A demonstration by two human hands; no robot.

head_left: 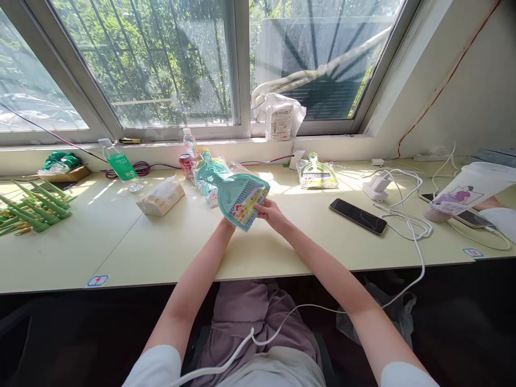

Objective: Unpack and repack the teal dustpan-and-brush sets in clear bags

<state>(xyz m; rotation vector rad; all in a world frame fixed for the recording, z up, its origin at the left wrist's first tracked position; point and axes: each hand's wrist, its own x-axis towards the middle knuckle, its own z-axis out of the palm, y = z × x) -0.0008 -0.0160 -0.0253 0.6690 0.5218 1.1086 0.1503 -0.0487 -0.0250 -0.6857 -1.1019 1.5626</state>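
A teal dustpan with a small brush (242, 207) nested in it is held up over the table, tilted, its handle pointing to the upper left. My right hand (271, 213) grips its right edge, thumb on the front by the colourful label. Behind the pan's lower left side, my left hand (228, 226) holds it from underneath; its fingers are hidden. More teal dustpan sets in clear wrap (207, 161) lie just beyond, partly covered by the held one. A green dustpan and brush set (318, 174) lies in clear plastic farther right.
A tissue pack (161, 196), a green-labelled bottle (121, 165) and a red can (186, 164) stand left. Rightward are a black phone (358, 216), white cables around a charger (377, 185), and a tilted cup (463, 193). Another person's arm shows at the right edge. Green spiky pieces (36, 207) lie far left.
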